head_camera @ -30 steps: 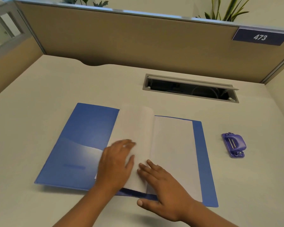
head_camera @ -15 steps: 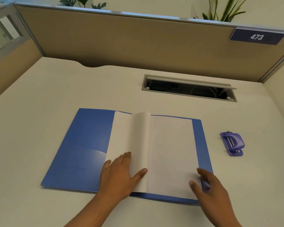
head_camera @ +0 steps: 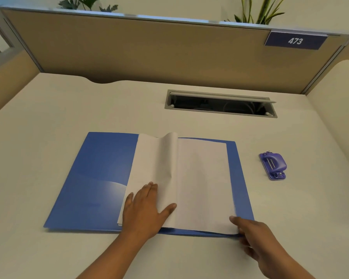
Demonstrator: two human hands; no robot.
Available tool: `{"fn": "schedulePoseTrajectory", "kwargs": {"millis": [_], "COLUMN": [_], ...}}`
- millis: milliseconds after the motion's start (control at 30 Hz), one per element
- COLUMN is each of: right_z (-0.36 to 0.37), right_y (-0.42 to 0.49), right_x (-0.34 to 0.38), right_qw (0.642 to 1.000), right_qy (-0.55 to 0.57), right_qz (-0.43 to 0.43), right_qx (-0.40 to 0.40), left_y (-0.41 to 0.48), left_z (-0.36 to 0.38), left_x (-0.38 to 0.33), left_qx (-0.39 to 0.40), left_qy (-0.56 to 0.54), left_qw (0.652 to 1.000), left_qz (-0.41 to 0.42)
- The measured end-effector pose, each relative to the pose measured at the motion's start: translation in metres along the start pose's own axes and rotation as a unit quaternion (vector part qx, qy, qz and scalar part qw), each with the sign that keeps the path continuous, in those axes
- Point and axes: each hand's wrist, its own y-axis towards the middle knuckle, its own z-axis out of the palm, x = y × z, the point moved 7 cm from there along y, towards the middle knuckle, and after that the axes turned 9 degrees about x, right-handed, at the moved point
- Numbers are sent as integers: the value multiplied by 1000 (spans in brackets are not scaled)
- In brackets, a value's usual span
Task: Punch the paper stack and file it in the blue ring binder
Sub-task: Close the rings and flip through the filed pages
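Note:
The blue ring binder (head_camera: pixel 97 178) lies open and flat on the desk. White paper sheets (head_camera: pixel 201 182) sit inside it, some folded over to the left half, the rest flat on the right. My left hand (head_camera: pixel 147 208) presses flat on the turned sheets near the fold, fingers spread. At the lower right corner of the paper and binder, my right hand (head_camera: pixel 254 236) touches the edge with its thumb; whether it pinches anything is unclear. The rings are hidden under the paper. A purple hole punch (head_camera: pixel 272 165) rests on the desk to the right, apart from both hands.
A grey cable slot (head_camera: pixel 220 103) with its lid raised is set in the desk behind the binder. A tan partition (head_camera: pixel 149 53) with a sign reading 473 (head_camera: pixel 295 40) closes the back, and panels flank both sides.
My right hand has slid from the middle fold to the lower right corner of the binder. My left hand has stayed on the turned sheets, which now lie flatter.

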Motion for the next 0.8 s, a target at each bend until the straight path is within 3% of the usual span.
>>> {"fn": "schedulePoseTrajectory", "kwargs": {"millis": [100,267,367,500,667,800], "right_z": [6,21,48,79,112,133], "right_y": [-2,-3,-9,-5,-4,-3], "right_x": [4,23,31,34,52,60], "right_qw": [1000,981,940,834,807,794], "right_qy": [9,-61,-188,-406,-424,-436], "right_qz": [-15,-155,-221,-318,-354,-362], "right_qx": [23,100,178,198,209,220], "left_y": [-3,-4,-5,-10,-15,-20], "left_z": [0,-1,-4,-14,-25,-34], "left_x": [1,7,13,20,39,54], "left_qx": [2,-4,-17,-67,-107,-136], "left_qy": [-3,-29,-50,-63,-146,-303], "left_qw": [1000,1000,999,996,981,939], "left_qz": [3,2,-1,-9,-65,-91]}}
